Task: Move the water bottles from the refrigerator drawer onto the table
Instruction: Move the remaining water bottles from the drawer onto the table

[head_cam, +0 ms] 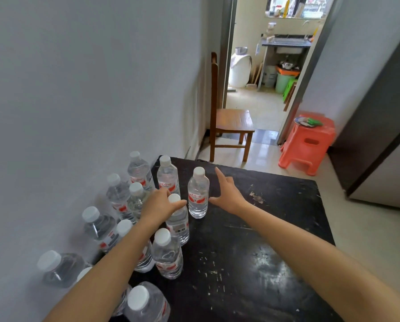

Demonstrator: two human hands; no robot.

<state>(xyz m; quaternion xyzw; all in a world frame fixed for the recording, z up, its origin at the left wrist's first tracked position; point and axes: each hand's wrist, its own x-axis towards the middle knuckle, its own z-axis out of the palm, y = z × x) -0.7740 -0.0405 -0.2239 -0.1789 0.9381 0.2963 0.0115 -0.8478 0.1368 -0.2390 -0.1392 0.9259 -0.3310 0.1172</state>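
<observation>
Several clear water bottles with white caps and red labels stand upright along the left side of the black table (252, 252), against the grey wall. One bottle (198, 194) stands a little apart, toward the table's middle. My right hand (228, 194) is open just to the right of it, fingers spread, thumb close to its side but apart from it. My left hand (158, 205) rests over the cap and neck of another bottle (179, 225) right in front of that one, fingers draped on it. The refrigerator drawer is out of view.
A wooden chair (231, 126) stands beyond the table by a doorway to a kitchen. A red plastic stool (308, 145) with a plate on it sits at the right, next to a dark refrigerator (380, 135). The table's right half holds nothing.
</observation>
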